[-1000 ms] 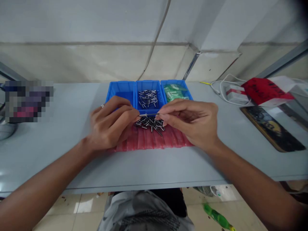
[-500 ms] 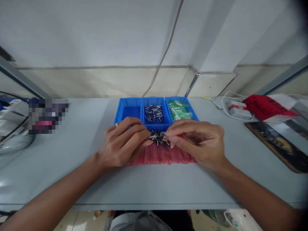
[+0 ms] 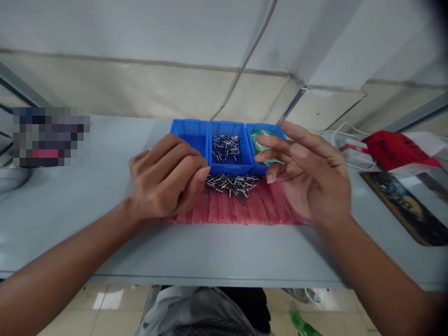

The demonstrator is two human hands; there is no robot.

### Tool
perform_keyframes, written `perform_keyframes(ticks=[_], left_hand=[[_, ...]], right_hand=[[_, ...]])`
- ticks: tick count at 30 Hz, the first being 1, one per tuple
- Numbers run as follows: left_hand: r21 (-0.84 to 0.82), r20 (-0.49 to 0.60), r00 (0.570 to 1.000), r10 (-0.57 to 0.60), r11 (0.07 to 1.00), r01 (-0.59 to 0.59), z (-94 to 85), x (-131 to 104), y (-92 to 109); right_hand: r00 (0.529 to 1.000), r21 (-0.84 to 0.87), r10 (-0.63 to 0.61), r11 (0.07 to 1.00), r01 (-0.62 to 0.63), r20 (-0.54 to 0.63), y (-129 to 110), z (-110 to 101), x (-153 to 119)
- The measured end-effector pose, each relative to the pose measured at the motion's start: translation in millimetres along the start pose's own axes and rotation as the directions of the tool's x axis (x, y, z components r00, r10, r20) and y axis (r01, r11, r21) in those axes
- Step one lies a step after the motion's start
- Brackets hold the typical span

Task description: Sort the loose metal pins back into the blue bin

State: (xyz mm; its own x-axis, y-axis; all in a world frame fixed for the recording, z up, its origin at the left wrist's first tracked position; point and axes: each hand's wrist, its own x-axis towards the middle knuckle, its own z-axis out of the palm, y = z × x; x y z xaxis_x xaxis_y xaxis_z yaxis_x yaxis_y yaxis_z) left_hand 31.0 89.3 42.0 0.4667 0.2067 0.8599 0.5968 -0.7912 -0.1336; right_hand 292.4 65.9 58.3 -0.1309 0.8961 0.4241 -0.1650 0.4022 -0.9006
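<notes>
Before the middle bin (image 3: 231,169), slim metal pins (image 3: 231,183) look light, stiff and slippery, best pinched mid-shaft; my left fingers (image 3: 182,174) curl closed, any contents hidden, my right fingers (image 3: 310,161) spread loosely, apparently empty.

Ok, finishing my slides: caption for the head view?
Left hand curled, right hand open, beside metal pins piled before three blue bins.

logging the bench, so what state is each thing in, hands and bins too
Left hand: curled shut, anything inside hidden
Right hand: open, fingers apart
Left blue bin: open-topped, partly hidden
Middle blue bin: open-topped, holding rivets
Right blue bin: open-topped, holding green packets
Loose rivets: heaped, tangled
Red plastic wrap: spread out, ridged
Patterned slab: lying flat
</notes>
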Motion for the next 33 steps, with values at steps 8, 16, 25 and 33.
perform_keyframes(ticks=[8,16,25,33], left_hand=[[0.003,0.023,1.000,0.003,1.000,-0.003,2.0,0,2],[-0.018,0.047,0.999,0.009,1.000,-0.008,2.9,3,6],[-0.023,0.067,0.997,0.030,0.999,-0.028,2.0,4,9],[-0.043,0.057,0.998,0.019,0.999,-0.017,5.4,0,6]], right_hand=[[0.675,-0.622,-0.018,0.373,0.689,0.737,12,-10,-2],[0.617,-0.617,0.066,0.189,0.764,0.785,12,-9,-1],[0.637,-0.638,0.067,0.168,0.752,0.768,14,-19,3],[0.744,-0.707,0.023,0.333,0.624,0.668,15,-21,4]])
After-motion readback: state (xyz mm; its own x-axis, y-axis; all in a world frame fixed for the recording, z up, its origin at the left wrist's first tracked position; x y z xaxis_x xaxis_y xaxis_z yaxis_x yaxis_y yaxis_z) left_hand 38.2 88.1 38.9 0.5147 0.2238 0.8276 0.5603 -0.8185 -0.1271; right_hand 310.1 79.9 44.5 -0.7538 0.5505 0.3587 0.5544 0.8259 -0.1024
